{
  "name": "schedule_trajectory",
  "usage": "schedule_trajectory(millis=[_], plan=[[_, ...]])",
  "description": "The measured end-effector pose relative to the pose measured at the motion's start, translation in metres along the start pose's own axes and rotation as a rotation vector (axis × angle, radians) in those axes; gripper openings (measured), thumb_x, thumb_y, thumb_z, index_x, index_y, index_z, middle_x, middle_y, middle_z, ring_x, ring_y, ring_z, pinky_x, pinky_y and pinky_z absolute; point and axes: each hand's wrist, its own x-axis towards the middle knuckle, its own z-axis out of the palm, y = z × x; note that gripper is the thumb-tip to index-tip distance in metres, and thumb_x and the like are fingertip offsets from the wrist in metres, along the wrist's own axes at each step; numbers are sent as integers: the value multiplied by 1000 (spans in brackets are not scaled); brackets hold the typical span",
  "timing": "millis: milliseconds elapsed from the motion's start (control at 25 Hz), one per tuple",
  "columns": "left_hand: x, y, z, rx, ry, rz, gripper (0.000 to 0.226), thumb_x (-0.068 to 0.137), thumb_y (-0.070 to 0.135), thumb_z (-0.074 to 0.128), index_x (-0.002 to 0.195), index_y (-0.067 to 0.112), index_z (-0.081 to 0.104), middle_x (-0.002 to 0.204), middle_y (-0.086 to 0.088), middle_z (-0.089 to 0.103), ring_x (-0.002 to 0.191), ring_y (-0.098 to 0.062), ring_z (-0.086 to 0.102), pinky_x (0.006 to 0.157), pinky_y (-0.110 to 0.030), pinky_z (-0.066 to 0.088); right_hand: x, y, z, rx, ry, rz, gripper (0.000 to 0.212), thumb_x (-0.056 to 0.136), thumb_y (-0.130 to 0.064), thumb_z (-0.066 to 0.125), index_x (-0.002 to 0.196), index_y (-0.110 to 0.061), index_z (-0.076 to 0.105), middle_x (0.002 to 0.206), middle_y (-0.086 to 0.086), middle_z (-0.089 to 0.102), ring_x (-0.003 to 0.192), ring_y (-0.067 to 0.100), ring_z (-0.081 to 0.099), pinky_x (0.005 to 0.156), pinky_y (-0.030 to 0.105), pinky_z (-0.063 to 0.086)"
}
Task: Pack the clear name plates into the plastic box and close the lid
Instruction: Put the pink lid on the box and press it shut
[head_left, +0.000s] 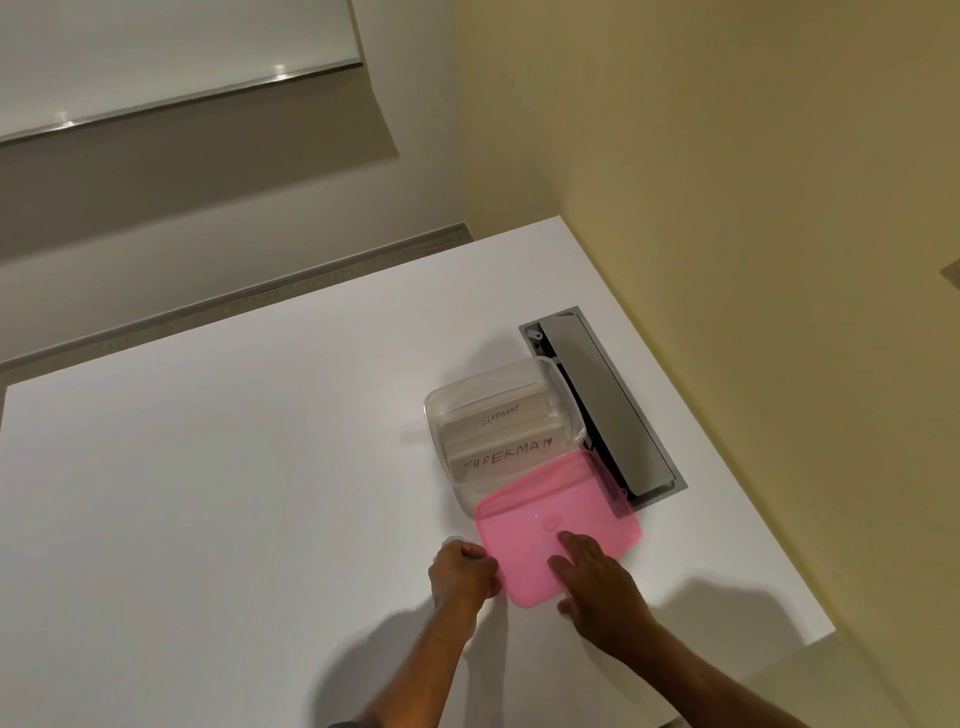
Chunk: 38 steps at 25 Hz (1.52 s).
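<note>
Your pink lid (558, 525) lies flat on the white table (234, 493) near its right edge, its far corner overlapping the clear plastic box (498, 426), which holds the name plates (501, 436) marked ELEPHANT and SUPERMAN. Judged thin, light, flexible and prone to sliding; take it by two opposite edges. Your right hand (597, 582) rests spread on top, fingers pressing, gripping nothing. Your left hand (462, 569) is curled at the lid's left edge; whether it pinches cannot be told.

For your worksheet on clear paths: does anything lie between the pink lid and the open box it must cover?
Nothing visible does. The pink lid already overlaps the box at its near corner, and both name plates sit inside.
</note>
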Motion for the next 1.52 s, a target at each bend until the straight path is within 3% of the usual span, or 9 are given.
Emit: schedule_trajectory(millis=[320, 520, 720, 800, 920, 1040, 1120, 1240, 1520], plan=[[-1, 4, -16, -220, -134, -78, 21, 83, -11, 71, 104, -11, 69, 102, -33, 78, 71, -33, 75, 77, -49, 71, -4, -5, -12, 71, 147, -95, 29, 75, -28, 92, 100, -26, 77, 124, 1, 77, 113, 19, 74, 85, 31, 63], [0, 7, -37, -264, -213, -44, 13, 95, -10, 63, 101, -2, 71, 81, -20, 79, 69, -27, 74, 72, -37, 70, -5, -19, -30, 119, 257, -227, 27, 81, -10, 85, 98, -26, 72, 122, -4, 75, 113, 15, 70, 85, 25, 58], [-1, 7, -53, -322, -211, -16, 34, 98, -14, 57, 123, 5, 70, 102, -19, 84, 103, -42, 81, 86, -42, 70, -11, -38, -71, 253, 379, -279, 26, 88, -10, 80, 106, -25, 69, 120, -7, 74, 110, 10, 69, 89, 26, 59], [-2, 6, -54, -282, -174, 68, 43, 95, -8, 70, 130, 17, 67, 110, -10, 81, 109, -41, 78, 89, -42, 67, -11, -45, -91, 299, 418, -285, 27, 89, -7, 79, 106, -24, 67, 111, -8, 74, 101, 8, 68, 85, 26, 59], [-13, 8, -57, -17, -55, 295, 59, 92, 16, 83, 140, 40, 56, 126, 13, 64, 108, -17, 72, 90, -30, 61, -4, -52, -118, 314, 469, -280, 26, 89, -3, 79, 106, -19, 69, 98, -5, 73, 86, 10, 67, 76, 24, 56], [-25, 8, -63, 202, 48, 556, 33, 93, 32, 81, 122, 42, 69, 120, 25, 68, 107, -6, 69, 95, -25, 55, 7, -55, -140, 324, 507, -264, 28, 87, 4, 77, 106, -14, 68, 92, -2, 71, 76, 10, 63, 70, 21, 49], [-30, 13, -68, 262, 56, 655, 10, 97, 36, 77, 103, 42, 72, 99, 24, 73, 92, 0, 68, 86, -21, 55, 16, -55, -153, 337, 515, -271, 27, 89, 6, 75, 108, -12, 69, 94, -1, 72, 79, 11, 64, 71, 25, 54], [-31, 25, -75, 239, -12, 700, 19, 96, 23, 76, 80, 26, 68, 71, 16, 69, 67, -6, 59, 64, -17, 45, 31, -51, -171, 361, 550, -301, 21, 95, -2, 71, 113, -13, 69, 102, 0, 74, 88, 12, 67, 77, 33, 60], [-37, 54, -85, -128, -152, 519, 16, 100, 2, 65, 101, 14, 76, 91, -5, 84, 87, -27, 81, 85, -39, 69, 60, -22, -197, 440, 720, -93, 54, 94, -18, 78, 143, -8, 58, 144, 13, 63, 134, 27, 56, 113, 50, 49]])
